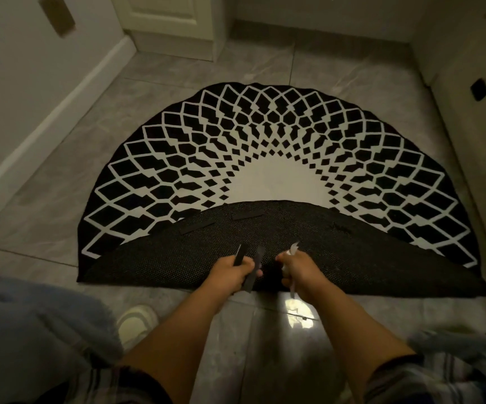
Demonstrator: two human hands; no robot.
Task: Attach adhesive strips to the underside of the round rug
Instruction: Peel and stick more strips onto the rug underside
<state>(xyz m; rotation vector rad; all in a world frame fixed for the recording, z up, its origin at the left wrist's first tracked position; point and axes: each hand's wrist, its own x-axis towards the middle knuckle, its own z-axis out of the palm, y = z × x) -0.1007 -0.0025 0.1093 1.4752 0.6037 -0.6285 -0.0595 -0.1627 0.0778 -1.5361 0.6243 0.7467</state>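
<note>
nearest, two bare forearms reach out from plaid sleeves over the grey tile floor (46,182), with a pale shoe (137,323) near left beside a blue-clad knee. the left hand (233,274) is clenched around dark adhesive strips (255,268); two of them stick up and away past its fingers, and one end hangs below the fist. the right hand (300,272) is curled around crumpled white backing paper (292,252), which pokes out above and below the fist. both hands hover over the near edge of the round rug (265,141), whose near half is folded back, showing its dark woven underside (352,258). farther on that underside lie two stuck strips (198,227), left of centre. beyond spreads the black-and-white diamond pattern, then a white door (166,16) and baseboard.
</note>
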